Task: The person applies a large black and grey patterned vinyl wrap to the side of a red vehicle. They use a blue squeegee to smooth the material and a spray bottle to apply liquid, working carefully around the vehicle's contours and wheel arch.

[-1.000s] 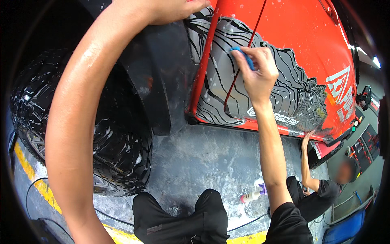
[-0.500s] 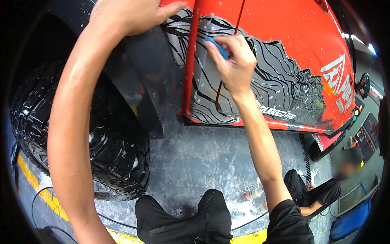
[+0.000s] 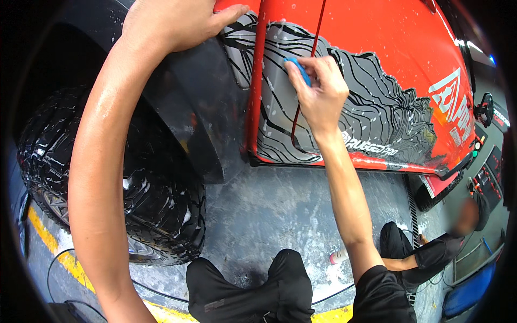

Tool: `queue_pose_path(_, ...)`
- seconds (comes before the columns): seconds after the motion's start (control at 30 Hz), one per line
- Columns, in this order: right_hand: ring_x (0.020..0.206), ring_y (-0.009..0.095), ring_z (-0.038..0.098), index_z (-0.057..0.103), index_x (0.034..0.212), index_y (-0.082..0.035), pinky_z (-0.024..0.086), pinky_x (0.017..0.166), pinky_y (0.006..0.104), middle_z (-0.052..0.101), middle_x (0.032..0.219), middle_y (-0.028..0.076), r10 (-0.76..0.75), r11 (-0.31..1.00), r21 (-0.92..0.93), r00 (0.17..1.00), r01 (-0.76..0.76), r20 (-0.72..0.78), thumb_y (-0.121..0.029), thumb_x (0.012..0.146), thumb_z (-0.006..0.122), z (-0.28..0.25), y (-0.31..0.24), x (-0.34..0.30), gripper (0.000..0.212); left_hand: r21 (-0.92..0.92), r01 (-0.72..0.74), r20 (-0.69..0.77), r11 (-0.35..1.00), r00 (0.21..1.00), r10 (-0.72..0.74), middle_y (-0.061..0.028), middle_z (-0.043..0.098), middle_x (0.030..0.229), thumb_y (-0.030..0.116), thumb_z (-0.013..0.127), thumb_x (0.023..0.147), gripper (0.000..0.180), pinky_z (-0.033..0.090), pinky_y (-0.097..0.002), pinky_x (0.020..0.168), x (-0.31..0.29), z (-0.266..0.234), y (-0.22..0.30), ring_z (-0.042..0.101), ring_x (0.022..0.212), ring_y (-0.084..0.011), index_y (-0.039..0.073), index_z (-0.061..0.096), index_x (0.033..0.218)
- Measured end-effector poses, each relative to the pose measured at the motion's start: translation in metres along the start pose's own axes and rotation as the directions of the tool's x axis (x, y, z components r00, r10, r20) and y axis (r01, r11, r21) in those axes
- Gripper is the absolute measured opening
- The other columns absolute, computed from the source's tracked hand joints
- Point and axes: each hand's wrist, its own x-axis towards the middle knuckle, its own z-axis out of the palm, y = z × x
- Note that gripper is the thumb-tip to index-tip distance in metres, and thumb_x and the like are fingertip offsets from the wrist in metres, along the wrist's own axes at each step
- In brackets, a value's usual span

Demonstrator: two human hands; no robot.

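Note:
My right hand pinches a small blue clay bar against the wet side of a red vehicle. Under it lies a grey and black contour-line decal, dotted with white suds or drops. A panel seam runs just beside the fingers. My left hand rests at the top, by the dark wheel-arch trim, its thumb stretched toward the red bodywork. The other fingers of that hand are mostly out of sight, and nothing shows in its grasp.
A big knobbly tyre with suds stands at the left. Beyond my right forearm, a co-worker in black sits low near a bottle. A dark cable crosses the wet grey floor near yellow lines. A blue seat-like object is far right.
My right hand has moved slightly right and down across the decal with the clay bar. The whole view has shifted slightly. My left hand stays at the same part of the vehicle.

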Motion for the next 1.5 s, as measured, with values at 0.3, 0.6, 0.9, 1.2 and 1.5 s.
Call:
queue_pose_path(0.3,0.072,0.020,0.070,0.077,0.098,-0.004,0.057,0.063,0.0356,0.070,0.087,0.009,0.047,0.998,0.034,0.996,-0.050,0.082,-0.015,0.090,0.090,-0.005,-0.005,-0.018,0.019,-0.018,0.004,-0.012,1.000,1.000,-0.004,-0.0119,0.045,0.174,0.049,0.067,0.104,0.071,0.023,-0.0483,0.138,-0.001,0.000,-0.003,0.031,0.167,-0.0251,0.008,0.056,0.160)
queue_pose_path(0.6,0.069,0.034,0.069,0.066,0.091,-0.006,0.055,0.061,0.0453,0.066,0.087,0.012,0.069,0.982,-0.180,0.994,-0.053,0.087,-0.016,0.091,0.083,0.011,-0.032,-0.009,0.020,-0.013,0.013,-0.006,1.000,1.000,-0.013,-0.0114,0.044,0.175,0.049,0.067,0.104,0.071,0.022,-0.0475,0.138,-0.002,-0.001,-0.002,0.031,0.167,-0.0244,0.008,0.055,0.161)
queue_pose_path(0.9,0.070,0.035,0.072,0.066,0.093,-0.006,0.057,0.063,0.0469,0.070,0.086,0.012,0.113,0.949,-0.303,0.990,-0.083,0.084,-0.017,0.088,0.083,0.021,-0.043,0.000,0.021,0.004,-0.105,-0.192,0.994,0.976,0.104,-0.0126,0.045,0.174,0.048,0.066,0.104,0.069,0.022,-0.0481,0.138,-0.001,0.028,-0.024,0.031,0.167,-0.0265,0.007,0.056,0.159)
queue_pose_path(1.2,0.067,0.032,0.070,0.067,0.087,-0.004,0.055,0.062,0.0440,0.070,0.077,0.011,0.174,0.967,-0.201,0.982,-0.157,0.073,-0.016,0.085,0.084,0.023,-0.041,0.009,0.020,-0.014,-0.023,-0.087,1.000,0.996,0.022,-0.0126,0.045,0.175,0.046,0.067,0.104,0.070,0.020,-0.0482,0.139,0.000,0.013,-0.015,0.031,0.168,-0.0279,0.008,0.055,0.161)
queue_pose_path(1.5,0.070,0.028,0.070,0.070,0.087,-0.003,0.054,0.064,0.0421,0.070,0.079,0.011,0.254,0.964,-0.137,0.947,-0.230,0.195,-0.019,0.088,0.084,-0.005,-0.042,0.006,0.021,-0.077,-0.021,-0.084,0.997,0.996,0.015,-0.0131,0.046,0.173,0.045,0.067,0.103,0.069,0.021,-0.0487,0.139,-0.001,0.006,-0.010,0.031,0.167,-0.0267,0.007,0.056,0.159)
